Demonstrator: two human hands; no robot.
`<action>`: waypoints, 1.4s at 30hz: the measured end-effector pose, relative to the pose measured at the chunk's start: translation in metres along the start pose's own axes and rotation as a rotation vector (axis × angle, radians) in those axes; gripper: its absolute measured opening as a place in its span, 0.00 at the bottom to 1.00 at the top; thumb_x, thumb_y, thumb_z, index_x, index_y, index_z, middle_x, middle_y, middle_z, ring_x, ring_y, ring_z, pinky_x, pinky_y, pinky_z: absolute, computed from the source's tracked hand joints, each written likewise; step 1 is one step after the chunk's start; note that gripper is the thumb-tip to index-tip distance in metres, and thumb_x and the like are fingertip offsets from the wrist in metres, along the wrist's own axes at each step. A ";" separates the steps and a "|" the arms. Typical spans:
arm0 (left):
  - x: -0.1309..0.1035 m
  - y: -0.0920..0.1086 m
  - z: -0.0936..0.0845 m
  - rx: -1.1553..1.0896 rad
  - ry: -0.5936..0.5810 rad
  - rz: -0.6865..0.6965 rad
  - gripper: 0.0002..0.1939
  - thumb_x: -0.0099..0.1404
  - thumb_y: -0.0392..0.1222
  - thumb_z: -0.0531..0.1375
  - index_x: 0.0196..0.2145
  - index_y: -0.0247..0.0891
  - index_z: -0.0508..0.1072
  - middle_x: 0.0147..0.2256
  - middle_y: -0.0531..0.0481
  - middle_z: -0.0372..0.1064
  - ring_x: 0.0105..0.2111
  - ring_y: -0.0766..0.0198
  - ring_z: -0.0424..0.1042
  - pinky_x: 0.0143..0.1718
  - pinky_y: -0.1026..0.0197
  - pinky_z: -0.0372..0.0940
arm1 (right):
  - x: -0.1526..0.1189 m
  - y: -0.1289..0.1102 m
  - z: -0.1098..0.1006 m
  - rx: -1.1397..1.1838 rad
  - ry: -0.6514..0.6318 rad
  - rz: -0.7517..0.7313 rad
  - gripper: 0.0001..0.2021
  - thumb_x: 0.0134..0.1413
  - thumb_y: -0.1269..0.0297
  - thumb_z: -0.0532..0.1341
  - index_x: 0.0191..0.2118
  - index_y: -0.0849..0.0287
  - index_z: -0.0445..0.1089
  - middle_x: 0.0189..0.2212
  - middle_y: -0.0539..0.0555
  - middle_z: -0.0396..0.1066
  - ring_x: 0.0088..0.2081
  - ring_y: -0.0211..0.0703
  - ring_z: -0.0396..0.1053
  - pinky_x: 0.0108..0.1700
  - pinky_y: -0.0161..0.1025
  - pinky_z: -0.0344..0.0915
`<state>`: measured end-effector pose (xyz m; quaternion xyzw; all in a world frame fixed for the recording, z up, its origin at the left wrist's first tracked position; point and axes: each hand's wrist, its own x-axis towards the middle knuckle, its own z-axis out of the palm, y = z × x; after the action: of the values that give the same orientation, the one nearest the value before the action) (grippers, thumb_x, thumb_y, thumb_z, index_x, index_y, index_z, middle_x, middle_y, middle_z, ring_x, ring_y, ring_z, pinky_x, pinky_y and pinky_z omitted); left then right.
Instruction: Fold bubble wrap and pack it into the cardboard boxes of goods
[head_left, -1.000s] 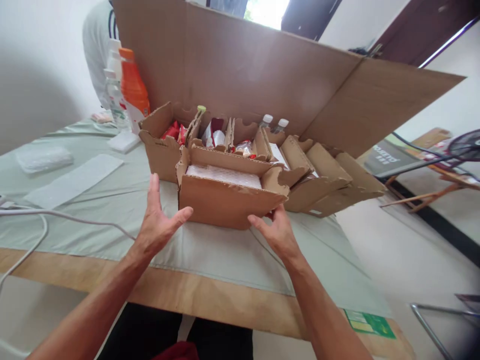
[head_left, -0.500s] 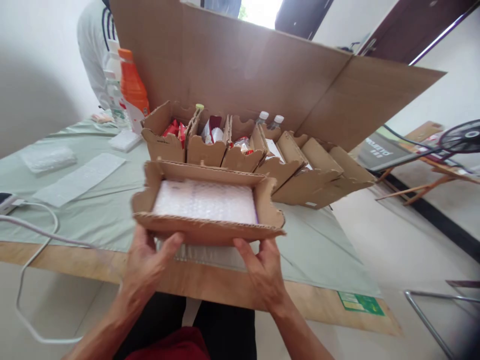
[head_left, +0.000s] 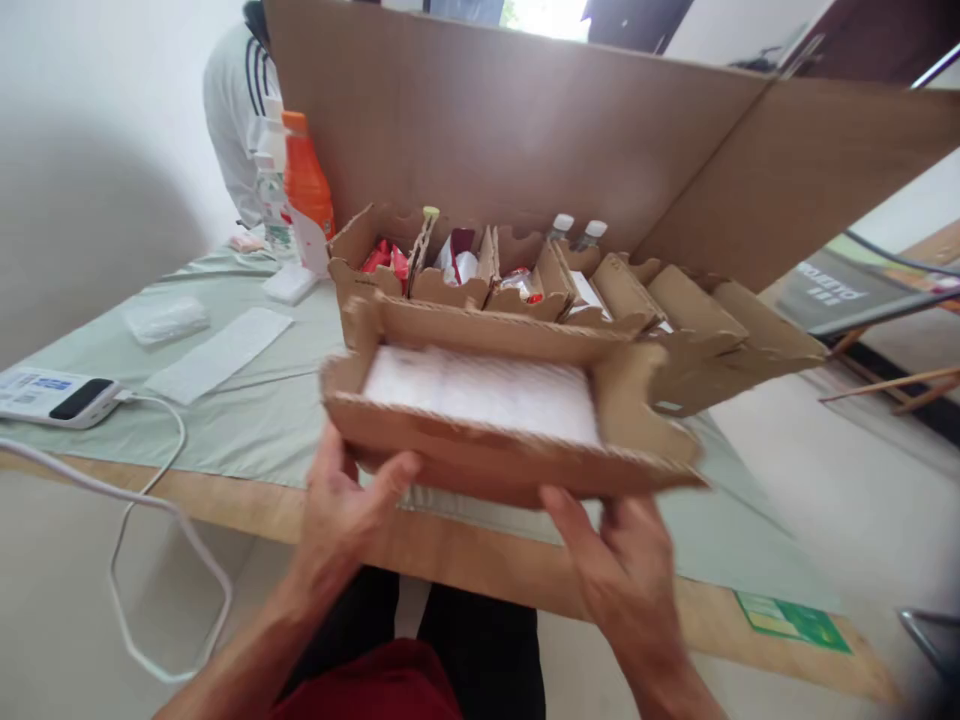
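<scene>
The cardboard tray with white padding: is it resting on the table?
No, both hands, left hand and right hand, hold the cardboard tray above the table edge.

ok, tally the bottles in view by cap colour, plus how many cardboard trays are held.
Orange-cap bottle: 1
White-cap bottles: 3, the one beside the orange bottle partly hidden
Yellow-green-cap bottle: 1
Held cardboard tray, in left hand and right hand: 1
Total: 6

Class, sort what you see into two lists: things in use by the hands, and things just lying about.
In use: left hand, right hand, cardboard tray, white padding inside it.

Lying about: orange bottle, phone, white cable, filled trays, big cardboard sheet, green cloth.
</scene>
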<state>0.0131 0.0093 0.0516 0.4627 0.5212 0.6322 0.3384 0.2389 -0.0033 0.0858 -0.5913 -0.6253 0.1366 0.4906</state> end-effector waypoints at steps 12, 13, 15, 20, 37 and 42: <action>0.012 -0.023 0.005 0.009 0.070 0.022 0.41 0.60 0.57 0.69 0.65 0.40 0.62 0.57 0.39 0.70 0.57 0.48 0.70 0.59 0.47 0.66 | 0.020 0.032 0.034 0.160 -0.029 -0.026 0.15 0.55 0.52 0.68 0.41 0.57 0.74 0.37 0.56 0.76 0.44 0.54 0.73 0.54 0.56 0.68; 0.006 -0.028 -0.007 0.037 0.142 -0.002 0.40 0.60 0.56 0.69 0.64 0.40 0.63 0.54 0.40 0.72 0.55 0.49 0.72 0.57 0.48 0.67 | 0.017 0.032 0.046 0.206 -0.098 -0.020 0.15 0.55 0.52 0.68 0.42 0.56 0.74 0.39 0.57 0.77 0.45 0.55 0.74 0.54 0.56 0.68; -0.001 -0.033 -0.039 0.107 0.311 -0.017 0.37 0.59 0.55 0.70 0.61 0.39 0.66 0.50 0.42 0.74 0.50 0.51 0.74 0.55 0.50 0.69 | 0.018 0.026 0.083 0.316 -0.246 -0.018 0.19 0.55 0.50 0.68 0.48 0.56 0.73 0.45 0.60 0.77 0.49 0.57 0.74 0.55 0.56 0.69; 0.002 -0.030 -0.108 0.354 0.717 -0.029 0.32 0.57 0.54 0.71 0.55 0.39 0.71 0.47 0.46 0.75 0.49 0.51 0.74 0.58 0.45 0.66 | 0.057 -0.012 0.192 0.521 -0.637 -0.153 0.32 0.56 0.46 0.66 0.63 0.53 0.65 0.59 0.59 0.71 0.60 0.57 0.69 0.62 0.54 0.66; 0.070 -0.073 -0.086 0.254 0.556 0.143 0.47 0.61 0.37 0.65 0.72 0.51 0.49 0.74 0.46 0.40 0.73 0.49 0.45 0.68 0.44 0.56 | 0.091 -0.022 0.318 0.387 -0.730 -0.356 0.37 0.59 0.61 0.59 0.72 0.60 0.50 0.74 0.65 0.46 0.73 0.54 0.46 0.69 0.57 0.58; 0.107 -0.076 -0.073 0.296 0.489 0.119 0.43 0.62 0.40 0.63 0.71 0.48 0.52 0.73 0.42 0.46 0.72 0.49 0.49 0.65 0.44 0.61 | 0.083 0.005 0.323 0.328 -0.590 -0.237 0.27 0.56 0.69 0.58 0.63 0.58 0.65 0.65 0.64 0.64 0.67 0.55 0.61 0.67 0.56 0.59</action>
<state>-0.0960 0.0988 0.0006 0.3707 0.6461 0.6606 0.0940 0.0065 0.2025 -0.0356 -0.3631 -0.7741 0.3422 0.3897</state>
